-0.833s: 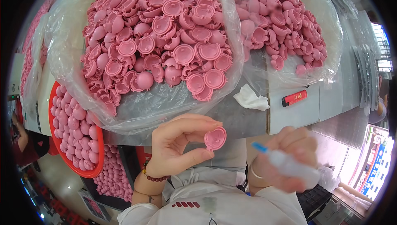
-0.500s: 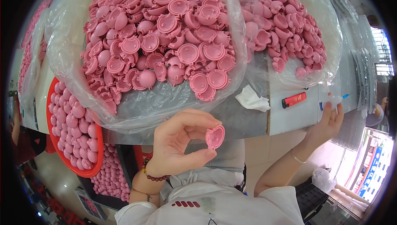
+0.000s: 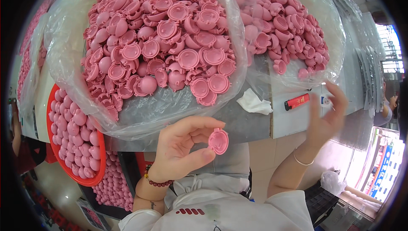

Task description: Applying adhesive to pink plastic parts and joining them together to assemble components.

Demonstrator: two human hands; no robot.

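Note:
My left hand (image 3: pixel 182 148) pinches a pink plastic half-shell (image 3: pixel 218 141) between thumb and fingertips, its hollow side facing up toward me. Above the table's right part, my right hand (image 3: pixel 326 118) is raised with thumb and fingers apart, a little blurred, and nothing shows in its grip. Just behind its fingers lies a small white bottle with blue marking (image 3: pixel 324 100), mostly hidden by the hand. A red lighter (image 3: pixel 297 102) with a black end rests to the left of that hand. Beside the lighter is a crumpled white tissue (image 3: pixel 254 102).
A big heap of pink half-shells (image 3: pixel 165 31) fills a clear plastic bag (image 3: pixel 170 118) ahead of me. A second heap (image 3: pixel 293 27) sits at the back right. Closed pink balls fill a red basket (image 3: pixel 103 159) at left, above a dark crate (image 3: pixel 129 167) holding more pink pieces.
The small white bottle has left my right hand's fingertips and is on the table. My right hand has shifted slightly left, fingers spread. My left hand keeps the half-shell, turned a little.

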